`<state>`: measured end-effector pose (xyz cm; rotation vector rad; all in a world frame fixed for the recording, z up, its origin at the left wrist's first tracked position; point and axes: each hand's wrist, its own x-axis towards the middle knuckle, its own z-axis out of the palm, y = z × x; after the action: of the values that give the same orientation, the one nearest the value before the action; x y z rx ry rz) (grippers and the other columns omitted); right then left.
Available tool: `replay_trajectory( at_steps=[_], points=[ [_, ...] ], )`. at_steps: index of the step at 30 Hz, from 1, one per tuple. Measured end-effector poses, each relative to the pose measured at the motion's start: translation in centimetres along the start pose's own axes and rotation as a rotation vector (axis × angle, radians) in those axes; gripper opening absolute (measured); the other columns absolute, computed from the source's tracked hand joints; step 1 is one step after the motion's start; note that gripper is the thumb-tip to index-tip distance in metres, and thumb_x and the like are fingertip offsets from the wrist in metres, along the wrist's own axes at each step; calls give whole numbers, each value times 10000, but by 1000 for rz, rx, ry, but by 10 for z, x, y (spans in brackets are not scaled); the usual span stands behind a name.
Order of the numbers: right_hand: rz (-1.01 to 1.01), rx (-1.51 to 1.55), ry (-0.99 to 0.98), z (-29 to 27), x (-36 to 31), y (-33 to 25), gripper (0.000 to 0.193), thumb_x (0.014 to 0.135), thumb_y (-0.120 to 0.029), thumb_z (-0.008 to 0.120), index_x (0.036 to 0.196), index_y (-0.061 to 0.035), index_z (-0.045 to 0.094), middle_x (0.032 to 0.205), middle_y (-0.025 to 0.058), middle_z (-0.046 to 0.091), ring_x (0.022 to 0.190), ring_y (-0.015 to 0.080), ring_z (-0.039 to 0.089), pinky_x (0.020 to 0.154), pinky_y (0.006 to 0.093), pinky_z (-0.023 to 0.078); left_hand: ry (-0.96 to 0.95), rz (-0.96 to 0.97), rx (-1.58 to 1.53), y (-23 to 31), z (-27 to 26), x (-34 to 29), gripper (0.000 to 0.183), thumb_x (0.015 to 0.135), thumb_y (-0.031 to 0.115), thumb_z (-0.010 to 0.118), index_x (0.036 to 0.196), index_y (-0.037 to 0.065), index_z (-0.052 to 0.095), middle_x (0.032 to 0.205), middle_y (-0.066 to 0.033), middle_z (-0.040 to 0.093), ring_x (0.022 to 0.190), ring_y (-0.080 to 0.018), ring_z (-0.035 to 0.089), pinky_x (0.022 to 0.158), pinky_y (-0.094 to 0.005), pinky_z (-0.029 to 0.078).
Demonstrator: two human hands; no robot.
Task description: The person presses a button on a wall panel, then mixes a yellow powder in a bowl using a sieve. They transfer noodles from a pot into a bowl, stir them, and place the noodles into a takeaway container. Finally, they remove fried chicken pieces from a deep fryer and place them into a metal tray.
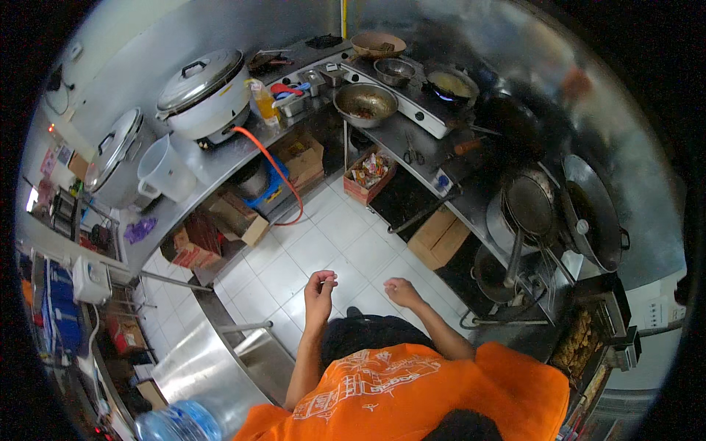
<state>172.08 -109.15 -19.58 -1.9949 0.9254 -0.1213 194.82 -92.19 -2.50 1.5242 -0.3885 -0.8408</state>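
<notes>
Steel counter [412,140] wraps round me; my left hand [321,288] pinches something tiny, right hand [401,291] loosely curled, empty. Best keep that pinch steady.

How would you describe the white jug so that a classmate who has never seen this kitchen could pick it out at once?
Start at the long steel counter on the left wall, where two big lidded pots stand. The jug sits between them, near the counter's front edge. It is the only translucent white plastic vessel there, open-topped with a side handle, while its neighbours are metal-lidded.
</notes>
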Motion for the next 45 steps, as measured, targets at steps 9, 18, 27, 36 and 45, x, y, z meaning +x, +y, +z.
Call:
replay_trajectory(
  at_steps=[9,18,27,36,45],
  points=[
    [-36,514,248,-134,413,-122,308,943,-26,629,1248,-2,660,998,102,744,766,148,693,665,276,542,-53,-33,79,39,-56,327,165,1023,179,630,1094,39,680,1039,-54,716,906,-151,654,797,-290,502],
    [116,1591,612,-361,679,-160,416,1037,-288,617,1282,44,563,1194,231,670,1115,373,657,931,432,581,-146,217,203,161,-51,665,133,1043,121,607,1080,16,679,953,-24,669,891,-122,614,836,-270,491],
    [181,1842,384,-525,877,-77,503,1099,-306,484,1353,127,470,1126,197,644,922,250,641,659,292,552,-232,248,190,192,92,875,133,1048,114,596,1087,6,662,1018,-40,673,940,-136,628,874,-280,494],
    [103,1031,515,-562,881,-94,364,1057,-294,585,1279,-13,646,693,-71,427,520,39,365,431,199,302,-320,130,94,168,246,974,141,1048,99,589,1107,6,678,1080,-83,699,971,-182,656,882,-317,530],
    [197,494,1174,-639,805,-113,398,1059,-317,599,1348,-45,632,703,-77,441,533,20,404,431,188,305,-347,553,577,197,291,1093,146,987,141,665,1072,29,703,1003,-130,714,922,-250,671,863,-367,529]
  ],
)
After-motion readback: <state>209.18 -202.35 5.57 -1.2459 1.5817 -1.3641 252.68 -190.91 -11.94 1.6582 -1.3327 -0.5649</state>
